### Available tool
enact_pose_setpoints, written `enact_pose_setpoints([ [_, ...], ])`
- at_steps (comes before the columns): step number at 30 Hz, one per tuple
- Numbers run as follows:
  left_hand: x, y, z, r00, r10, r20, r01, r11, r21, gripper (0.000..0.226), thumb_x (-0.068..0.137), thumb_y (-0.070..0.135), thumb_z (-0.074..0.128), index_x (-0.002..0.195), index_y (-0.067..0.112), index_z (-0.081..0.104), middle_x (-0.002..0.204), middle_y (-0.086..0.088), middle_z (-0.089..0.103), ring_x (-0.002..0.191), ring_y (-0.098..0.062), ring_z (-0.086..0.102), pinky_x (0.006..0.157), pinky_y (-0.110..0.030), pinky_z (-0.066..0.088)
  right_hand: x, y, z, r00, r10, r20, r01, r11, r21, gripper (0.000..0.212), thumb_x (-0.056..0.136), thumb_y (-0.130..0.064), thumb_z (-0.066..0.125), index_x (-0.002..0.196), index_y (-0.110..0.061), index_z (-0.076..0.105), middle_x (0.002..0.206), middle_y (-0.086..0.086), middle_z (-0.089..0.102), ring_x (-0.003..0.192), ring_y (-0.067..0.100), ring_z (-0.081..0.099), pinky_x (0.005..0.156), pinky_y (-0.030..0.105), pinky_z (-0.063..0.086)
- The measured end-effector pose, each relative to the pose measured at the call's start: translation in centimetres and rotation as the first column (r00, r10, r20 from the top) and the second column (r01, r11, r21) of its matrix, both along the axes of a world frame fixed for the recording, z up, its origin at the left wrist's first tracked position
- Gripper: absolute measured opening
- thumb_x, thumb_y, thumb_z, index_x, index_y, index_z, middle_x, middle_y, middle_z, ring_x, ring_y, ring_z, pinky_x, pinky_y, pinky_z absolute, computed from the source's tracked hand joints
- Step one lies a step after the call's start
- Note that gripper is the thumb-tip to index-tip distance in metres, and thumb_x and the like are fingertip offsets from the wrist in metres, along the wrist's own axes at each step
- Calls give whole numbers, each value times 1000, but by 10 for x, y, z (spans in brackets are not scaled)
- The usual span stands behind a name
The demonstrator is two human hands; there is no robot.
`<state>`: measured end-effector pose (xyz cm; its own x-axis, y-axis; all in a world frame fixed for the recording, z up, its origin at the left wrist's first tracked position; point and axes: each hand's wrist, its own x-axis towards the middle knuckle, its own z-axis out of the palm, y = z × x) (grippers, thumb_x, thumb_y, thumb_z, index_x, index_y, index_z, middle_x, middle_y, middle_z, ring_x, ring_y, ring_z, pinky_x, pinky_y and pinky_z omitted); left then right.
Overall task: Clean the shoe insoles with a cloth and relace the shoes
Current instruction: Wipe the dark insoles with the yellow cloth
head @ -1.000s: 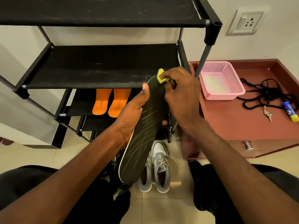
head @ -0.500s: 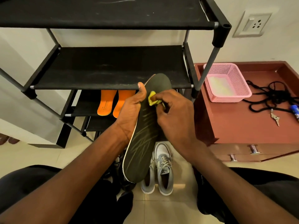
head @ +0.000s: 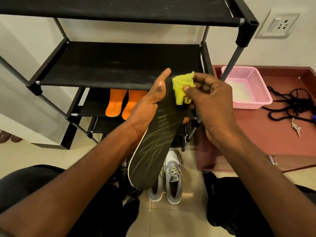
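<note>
The cloth (head: 182,88) is moving back up to the toe end of the insole (head: 153,142) since half a second ago.
The right hand (head: 212,106) is pinching the yellow cloth against the insole's top at 12 o'clock; the left hand (head: 150,106) is gripping the dark insole's left edge, thumb lying along it. Grey shoes (head: 168,178) are sitting on the floor at 6 o'clock, black laces (head: 290,106) lying at 3 o'clock.

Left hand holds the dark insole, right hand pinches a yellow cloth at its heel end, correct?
Not quite. In the head view the right hand pinches the yellow cloth at the insole's toe end, far from the body. The left hand does hold the insole.
</note>
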<state>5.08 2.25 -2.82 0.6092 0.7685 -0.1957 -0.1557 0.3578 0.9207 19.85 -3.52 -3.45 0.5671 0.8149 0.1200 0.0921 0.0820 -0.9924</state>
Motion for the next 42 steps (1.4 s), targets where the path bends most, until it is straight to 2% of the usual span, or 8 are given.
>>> enact_pose_setpoints([
  [2, -2, 7, -11, 998, -60, -36, 64, 993, 101, 46, 107, 45, 40, 153, 45, 41, 167, 0, 31, 152, -31, 33, 116, -63, 37, 3, -3, 3, 982, 61, -176, -61, 998, 5, 29, 95, -4, 71, 123, -10, 70, 104, 4, 79, 97, 22, 77, 80, 38, 64],
  [8, 1, 5, -6, 995, -27, -94, 35, 996, 78, 53, 105, 49, 47, 140, 10, 52, 128, -27, 66, 118, -53, 63, 91, -73, 52, 4, -4, 2, 973, 83, -215, -79, 996, 28, 27, 94, 4, 68, 115, -12, 66, 105, 11, 77, 103, 28, 76, 88, 52, 62],
  [13, 2, 6, -2, 994, -15, -107, 24, 996, 83, 24, 106, 28, 55, 120, 9, 58, 102, -14, 73, 94, -34, 73, 82, -65, 58, 0, -1, 0, 940, 141, -310, -148, 989, 0, 23, 98, -12, 69, 121, -11, 70, 111, 11, 77, 106, 32, 74, 87, 48, 63],
  [17, 3, 2, -1, 990, -25, -136, 40, 993, 115, 28, 108, 29, 51, 125, 6, 54, 119, -26, 66, 108, -50, 68, 84, -65, 56, 0, 3, -4, 950, -3, -312, -5, 1000, -23, 14, 96, -14, 73, 108, -7, 76, 99, 10, 79, 98, 30, 77, 88, 49, 63],
  [21, 1, 3, 1, 999, -40, -21, 41, 999, 15, 34, 110, 37, 44, 142, 35, 54, 142, -11, 56, 116, -46, 67, 95, -70, 51, 12, 5, -11, 943, -307, 132, 303, 952, 47, 15, 95, -19, 76, 109, -14, 79, 97, -2, 78, 93, 15, 75, 85, 34, 63],
  [27, 1, -3, 8, 998, 60, 27, -53, 971, -231, 46, 109, 45, 43, 122, 10, 71, 96, -12, 76, 79, -22, 75, 69, -35, 64, -16, 4, -21, 872, -65, 485, 68, 998, 13, 26, 92, -11, 77, 117, -18, 77, 108, -9, 74, 95, -5, 66, 85, 15, 56],
  [37, 1, 2, -8, 988, 143, 65, -128, 972, -199, 61, 108, 52, 36, 122, 2, 68, 112, -18, 75, 105, -29, 74, 89, -36, 62, -70, -19, -7, 972, 103, 212, -95, 994, -51, 25, 90, -8, 78, 112, -20, 79, 100, -14, 76, 95, -4, 70, 84, 14, 56],
  [42, 3, 6, -12, 985, 151, 85, -134, 975, -175, 62, 110, 52, 31, 149, 7, 50, 139, -26, 62, 130, -41, 60, 104, -43, 55, -80, -22, -9, 994, 39, 99, -38, 999, -14, 23, 92, -7, 76, 111, -20, 79, 98, -13, 76, 94, 0, 72, 83, 23, 61],
])
